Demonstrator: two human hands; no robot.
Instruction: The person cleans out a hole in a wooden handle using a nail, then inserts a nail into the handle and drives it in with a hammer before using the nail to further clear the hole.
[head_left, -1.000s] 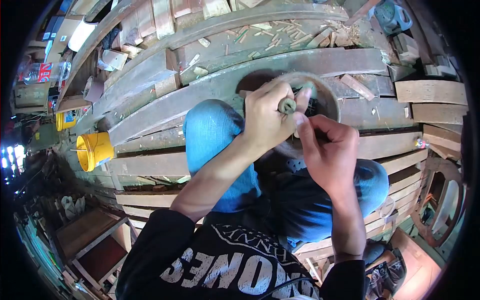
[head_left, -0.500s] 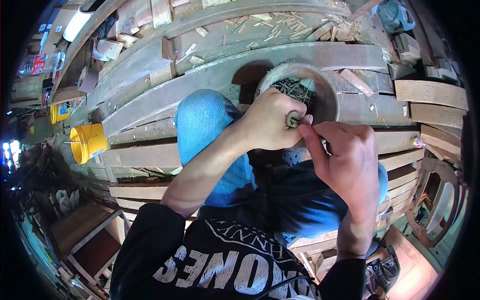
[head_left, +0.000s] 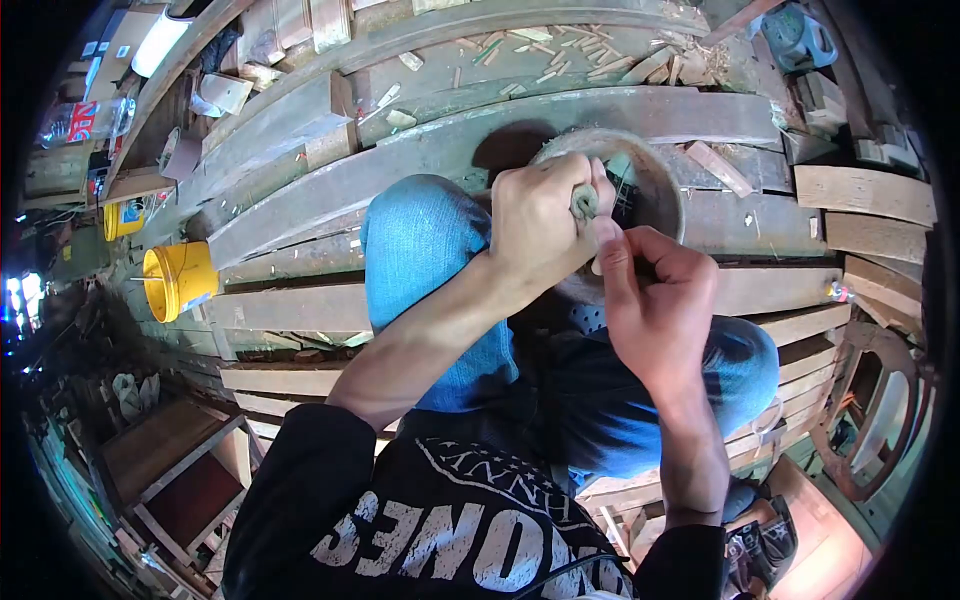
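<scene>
My left hand (head_left: 540, 215) is closed in a fist over the near side of a round tub (head_left: 667, 195). From the fist pokes the end of a grey-green rolled piece (head_left: 584, 202), its coiled edge facing up. My right hand (head_left: 665, 295) is closed in a pinch right against the left thumb, just below the roll. What lies between its fingertips I cannot tell. Inside the tub, partly hidden by the left hand, are thin dark nail-like pieces (head_left: 625, 190). The tub stands between my knees, its near side covered by both hands.
Long wooden planks (head_left: 700, 112) run across in front and beneath. Wood scraps (head_left: 560, 55) lie scattered at the far side. A yellow bucket (head_left: 180, 282) stands at the left, and a blue-grey jug (head_left: 797, 38) at the upper right. Stacked boards (head_left: 865, 195) sit at the right.
My left hand has tilted upward, with the roll's end now higher. My right hand has shifted a little to the left, its pinch still against the left thumb.
</scene>
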